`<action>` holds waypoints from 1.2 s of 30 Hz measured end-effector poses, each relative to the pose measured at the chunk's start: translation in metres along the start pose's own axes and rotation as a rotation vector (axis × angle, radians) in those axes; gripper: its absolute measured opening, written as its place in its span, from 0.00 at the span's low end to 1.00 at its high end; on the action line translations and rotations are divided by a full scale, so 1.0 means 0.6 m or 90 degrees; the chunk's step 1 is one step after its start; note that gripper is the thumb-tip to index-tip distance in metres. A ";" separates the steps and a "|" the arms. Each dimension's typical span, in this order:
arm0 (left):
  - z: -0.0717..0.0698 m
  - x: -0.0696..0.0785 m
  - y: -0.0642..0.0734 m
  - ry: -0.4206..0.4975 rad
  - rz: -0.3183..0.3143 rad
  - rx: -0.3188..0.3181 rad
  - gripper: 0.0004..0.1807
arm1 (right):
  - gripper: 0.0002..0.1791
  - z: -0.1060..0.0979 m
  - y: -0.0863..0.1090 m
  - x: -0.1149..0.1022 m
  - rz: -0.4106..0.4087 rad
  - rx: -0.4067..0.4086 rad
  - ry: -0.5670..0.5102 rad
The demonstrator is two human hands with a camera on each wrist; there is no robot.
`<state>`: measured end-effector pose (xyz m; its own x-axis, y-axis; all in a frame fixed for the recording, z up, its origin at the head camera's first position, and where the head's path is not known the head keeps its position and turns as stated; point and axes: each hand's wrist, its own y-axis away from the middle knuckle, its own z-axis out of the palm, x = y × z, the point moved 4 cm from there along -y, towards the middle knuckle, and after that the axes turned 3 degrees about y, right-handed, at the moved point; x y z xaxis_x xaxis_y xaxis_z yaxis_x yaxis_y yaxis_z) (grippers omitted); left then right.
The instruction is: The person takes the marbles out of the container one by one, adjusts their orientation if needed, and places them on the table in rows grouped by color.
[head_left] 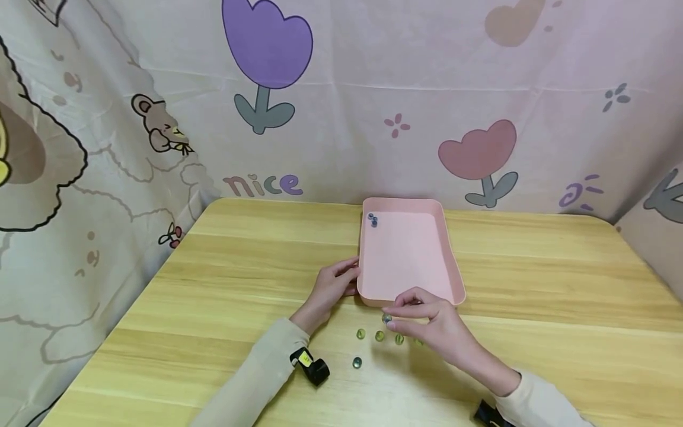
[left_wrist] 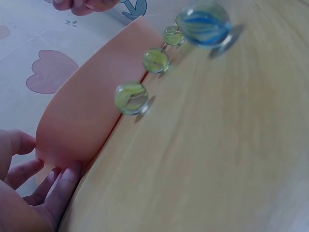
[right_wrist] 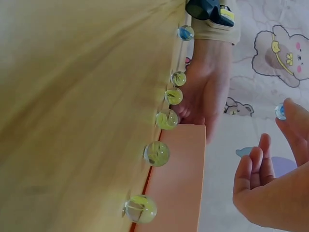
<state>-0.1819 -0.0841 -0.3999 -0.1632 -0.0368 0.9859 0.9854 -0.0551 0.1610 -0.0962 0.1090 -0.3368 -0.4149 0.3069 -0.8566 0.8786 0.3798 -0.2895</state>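
Between the thumb and index finger of my right hand [head_left: 439,327] is a clear marble [head_left: 386,318], and the right wrist view shows blue in it. This hand is raised just off the front edge of a pink tray [head_left: 408,255]. My left hand [head_left: 329,290] rests its fingertips against the outside of the tray near the front left corner. In front of the tray, several yellow-green marbles [head_left: 379,335] lie in a row on the table. A single blue-swirled marble [left_wrist: 205,25] lies nearer to me. Inside the tray, a few blue marbles [head_left: 374,221] cluster at the far left corner.
The wooden table [head_left: 533,284] extends on both sides of the tray. Behind it hangs a patterned cloth [head_left: 352,130] with flowers and cartoon animals, which also covers the left side. Each wrist carries a black camera [head_left: 315,369] on a strap.
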 end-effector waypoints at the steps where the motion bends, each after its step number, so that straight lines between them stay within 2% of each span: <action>1: 0.000 0.000 0.000 0.002 0.000 -0.001 0.21 | 0.11 0.000 0.001 -0.002 -0.009 0.001 0.004; 6: 0.001 0.003 0.000 0.011 0.004 -0.006 0.22 | 0.10 -0.002 0.003 -0.009 -0.033 0.010 0.029; 12: 0.003 0.003 0.000 0.013 0.008 -0.010 0.21 | 0.10 -0.006 0.002 -0.011 -0.009 -0.007 0.040; 15: 0.003 0.003 0.000 0.013 0.006 -0.011 0.21 | 0.11 -0.004 0.007 -0.010 0.013 -0.032 0.025; 22: 0.003 0.001 0.002 0.004 -0.004 -0.004 0.21 | 0.14 0.012 0.033 -0.006 0.073 -0.135 -0.031; 25: 0.001 0.001 0.001 0.004 -0.006 0.000 0.21 | 0.14 0.019 0.045 -0.004 0.095 -0.150 -0.034; 30: 0.000 -0.001 0.001 0.000 -0.001 -0.002 0.21 | 0.14 0.030 0.059 0.002 0.072 -0.158 0.003; 36: -0.002 -0.004 0.000 0.002 -0.005 -0.001 0.21 | 0.10 0.048 0.069 0.016 0.063 -0.177 0.014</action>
<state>-0.1815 -0.0850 -0.4020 -0.1707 -0.0399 0.9845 0.9841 -0.0566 0.1683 -0.0568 0.1027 -0.3695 -0.3381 0.3721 -0.8644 0.8180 0.5704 -0.0744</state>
